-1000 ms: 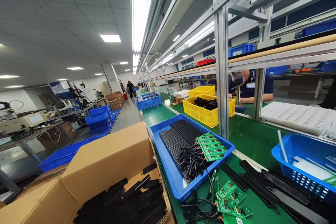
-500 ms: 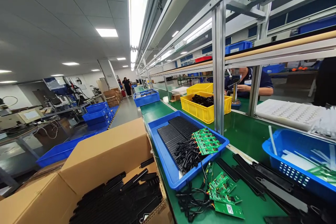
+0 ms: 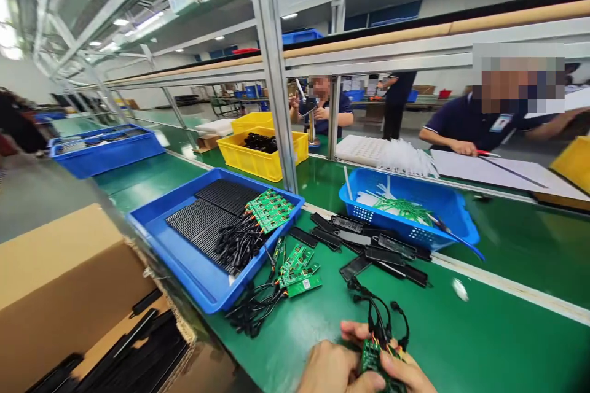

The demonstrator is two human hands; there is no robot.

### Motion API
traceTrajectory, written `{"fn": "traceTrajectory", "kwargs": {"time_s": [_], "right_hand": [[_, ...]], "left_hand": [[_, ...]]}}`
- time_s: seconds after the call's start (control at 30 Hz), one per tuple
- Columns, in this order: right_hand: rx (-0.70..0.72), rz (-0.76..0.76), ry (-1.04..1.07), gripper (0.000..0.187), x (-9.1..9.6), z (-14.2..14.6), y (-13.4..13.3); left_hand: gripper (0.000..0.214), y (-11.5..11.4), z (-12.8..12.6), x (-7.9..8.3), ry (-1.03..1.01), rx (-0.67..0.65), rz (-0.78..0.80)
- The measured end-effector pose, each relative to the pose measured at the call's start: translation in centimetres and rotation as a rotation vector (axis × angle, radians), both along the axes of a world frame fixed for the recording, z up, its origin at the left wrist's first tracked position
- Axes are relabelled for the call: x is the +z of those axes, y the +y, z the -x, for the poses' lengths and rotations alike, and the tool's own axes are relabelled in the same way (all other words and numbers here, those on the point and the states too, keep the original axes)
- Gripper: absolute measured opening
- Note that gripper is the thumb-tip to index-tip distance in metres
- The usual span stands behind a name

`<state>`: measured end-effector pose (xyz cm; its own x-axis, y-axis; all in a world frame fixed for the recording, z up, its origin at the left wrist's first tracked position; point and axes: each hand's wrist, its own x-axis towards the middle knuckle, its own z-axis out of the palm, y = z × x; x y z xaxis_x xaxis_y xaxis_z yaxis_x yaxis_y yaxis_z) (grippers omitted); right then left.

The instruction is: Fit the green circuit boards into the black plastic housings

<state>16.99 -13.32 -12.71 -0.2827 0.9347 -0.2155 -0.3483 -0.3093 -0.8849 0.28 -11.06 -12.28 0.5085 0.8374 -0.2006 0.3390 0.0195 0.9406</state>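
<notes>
At the bottom edge both my hands hold a small green circuit board [image 3: 370, 356] with black wires [image 3: 378, 313] curling up from it. My left hand [image 3: 332, 369] wraps the board's left side, fingers curled. My right hand [image 3: 408, 373] pinches its right side. The board hovers just above the green belt [image 3: 483, 331]. More green boards with black leads [image 3: 297, 270] lie loose on the belt ahead. A blue tray [image 3: 184, 258] to the left carries black strips and a row of green boards [image 3: 270, 209]. Several black plastic housings [image 3: 369, 249] lie past the loose boards.
A cardboard box [image 3: 59, 276] of black parts stands at the lower left. A blue basket [image 3: 410, 209] sits beyond the housings, a yellow bin [image 3: 258, 156] farther back. A metal post [image 3: 276, 73] rises mid-belt. Two co-workers [image 3: 479, 123] work across the line.
The view swung right and down from the factory aisle to the belt. My hands, out of sight before, now show at the bottom edge holding a wired board.
</notes>
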Motion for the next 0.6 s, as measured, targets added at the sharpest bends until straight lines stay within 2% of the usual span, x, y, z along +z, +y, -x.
{"fn": "traceTrajectory", "kwargs": {"time_s": [0.07,0.1,0.2,0.27,0.37,0.43,0.53,0.6], "right_hand": [[0.081,-0.058,0.008,0.035,1.8,0.4,0.5],[0.132,-0.061,-0.064,0.029,3.0,0.7,0.7],[0.365,-0.117,-0.475,0.014,6.7,1.8,1.3],[0.565,-0.344,-0.844,0.012,8.7,2.7,1.8],[0.755,-0.801,-1.339,0.014,10.5,4.7,3.4],[0.76,-1.034,-1.528,0.018,11.2,6.3,5.2],[0.698,-1.254,-1.594,0.019,11.7,9.1,8.9],[0.641,-1.357,-1.595,0.02,11.6,10.9,11.4]], "left_hand": [[0.049,0.0,2.0,-0.1,0.198,0.002,-0.412],[0.051,0.0,3.0,0.1,0.226,0.028,-0.597],[0.066,0.1,5.6,1.6,0.341,0.087,-1.128],[0.075,0.6,6.6,3.1,0.428,0.081,-1.332],[0.069,1.5,8.1,4.8,0.414,0.031,-1.414],[0.058,1.9,9.5,5.3,0.407,0.052,-1.38],[0.053,2.0,11.9,5.4,0.588,0.208,-1.221],[0.058,1.8,13.2,5.2,0.756,0.35,-1.087]]}}
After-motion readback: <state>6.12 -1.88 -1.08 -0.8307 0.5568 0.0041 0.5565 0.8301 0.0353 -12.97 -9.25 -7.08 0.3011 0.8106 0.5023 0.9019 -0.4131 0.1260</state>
